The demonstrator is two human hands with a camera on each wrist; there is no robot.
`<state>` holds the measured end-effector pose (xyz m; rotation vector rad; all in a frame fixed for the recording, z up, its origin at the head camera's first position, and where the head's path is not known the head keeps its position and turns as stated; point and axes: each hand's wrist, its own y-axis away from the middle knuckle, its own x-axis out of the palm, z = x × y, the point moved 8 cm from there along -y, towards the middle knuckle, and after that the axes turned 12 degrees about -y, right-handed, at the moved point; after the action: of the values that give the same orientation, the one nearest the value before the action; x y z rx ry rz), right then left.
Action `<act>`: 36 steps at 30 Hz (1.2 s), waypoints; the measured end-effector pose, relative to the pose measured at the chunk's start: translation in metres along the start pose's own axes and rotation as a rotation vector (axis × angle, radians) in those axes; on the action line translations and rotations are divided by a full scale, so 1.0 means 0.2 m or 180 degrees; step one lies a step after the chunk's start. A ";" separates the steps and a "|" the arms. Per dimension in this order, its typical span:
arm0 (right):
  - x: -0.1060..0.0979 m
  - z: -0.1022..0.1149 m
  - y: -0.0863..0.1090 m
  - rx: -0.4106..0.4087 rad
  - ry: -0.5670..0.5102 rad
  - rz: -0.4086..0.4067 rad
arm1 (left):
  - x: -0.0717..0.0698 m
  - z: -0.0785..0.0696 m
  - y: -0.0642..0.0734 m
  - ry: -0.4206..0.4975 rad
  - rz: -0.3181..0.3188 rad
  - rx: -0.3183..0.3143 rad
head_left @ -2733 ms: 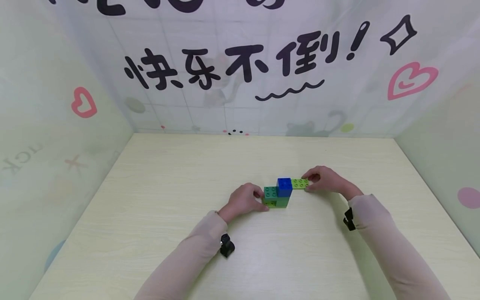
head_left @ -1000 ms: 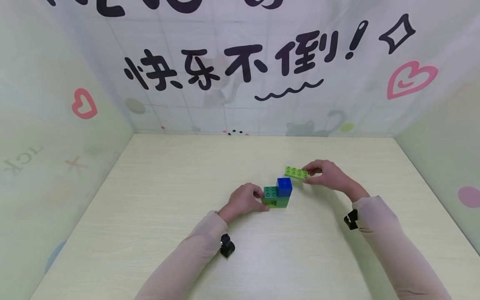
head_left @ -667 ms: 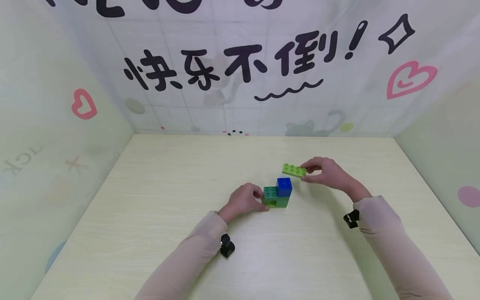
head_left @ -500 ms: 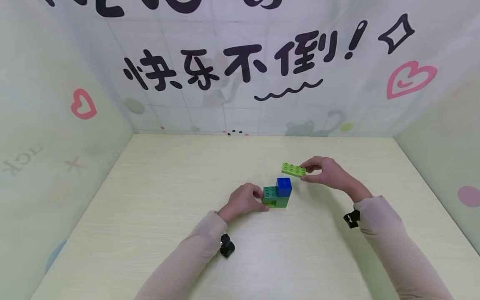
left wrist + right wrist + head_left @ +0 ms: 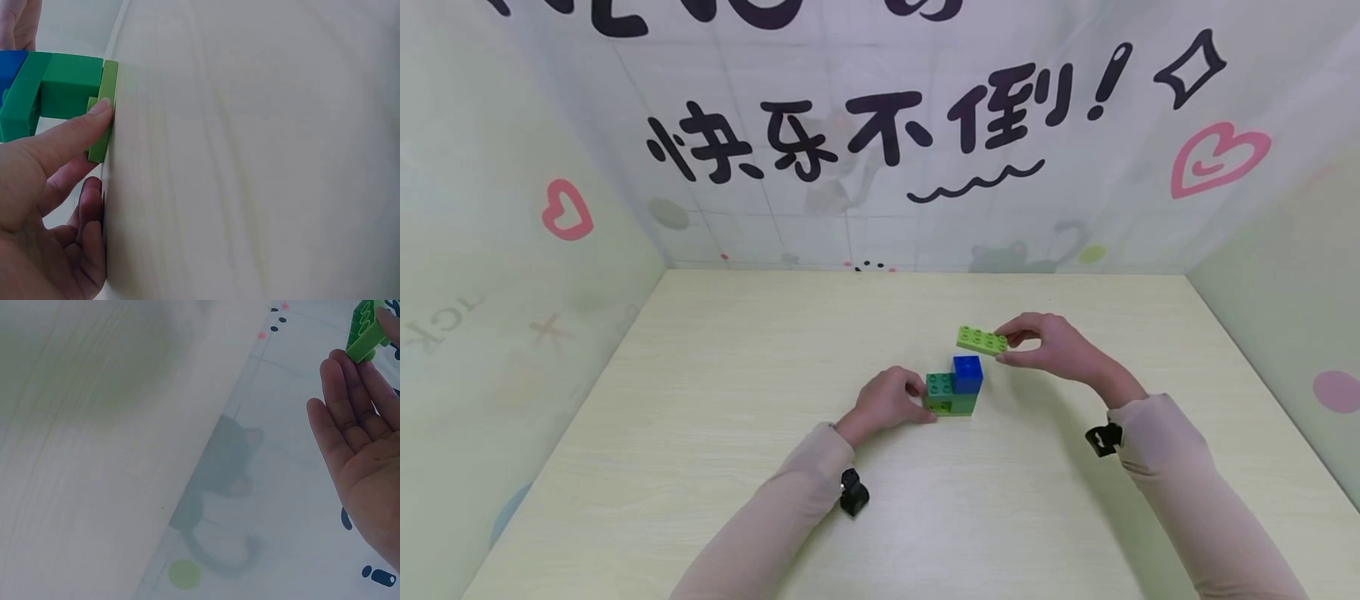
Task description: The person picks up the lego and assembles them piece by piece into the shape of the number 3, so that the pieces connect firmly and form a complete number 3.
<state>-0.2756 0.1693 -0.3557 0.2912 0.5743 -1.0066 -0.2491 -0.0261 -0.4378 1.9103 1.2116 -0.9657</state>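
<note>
In the head view a small stack of building bricks stands on the table. It has a blue brick [image 5: 967,375] on its right end, a green brick [image 5: 940,384] beside it, and another green one below. My left hand [image 5: 887,400] pinches the stack's low left end. In the left wrist view its thumb lies on the thin lime base plate [image 5: 107,81], beside the green bricks [image 5: 72,87]. My right hand [image 5: 1051,346] pinches one end of a flat lime building brick [image 5: 981,340], studs up, behind the blue one. The right wrist view shows that lime brick's hollow underside [image 5: 362,328].
The pale wooden table [image 5: 760,333] ends at a printed cloth backdrop [image 5: 880,225], with side walls of similar cloth [image 5: 490,333] left and right. A dark wrist camera [image 5: 853,493] hangs at the left sleeve, another [image 5: 1103,439] at the right.
My right hand has carried the flat lime brick up and leftward, from the blue brick's right side to above and behind it. The left hand and the stack stay in place.
</note>
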 end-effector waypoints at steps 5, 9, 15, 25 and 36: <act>0.00 0.02 0.00 -0.0008 -0.0013 0.0001 | 0.00 0.00 0.00 0.0001 -0.0004 -0.0002; 0.01 0.03 0.01 -0.0007 -0.0025 0.0015 | 0.01 0.00 -0.01 0.0002 -0.0002 0.0004; 0.01 0.05 0.01 -0.0026 -0.0054 0.0033 | 0.02 0.01 -0.01 -0.0003 0.0012 -0.0004; 0.03 0.10 0.01 -0.0092 -0.0010 0.0051 | 0.01 0.01 -0.01 -0.0020 0.0005 0.0028; 0.07 0.16 0.00 -0.0205 0.0079 0.0127 | 0.01 0.01 -0.01 -0.0040 -0.0013 0.0031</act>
<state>-0.2589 0.1443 -0.3380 0.2574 0.6199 -0.9453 -0.2513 -0.0256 -0.4400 1.9071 1.2060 -0.9860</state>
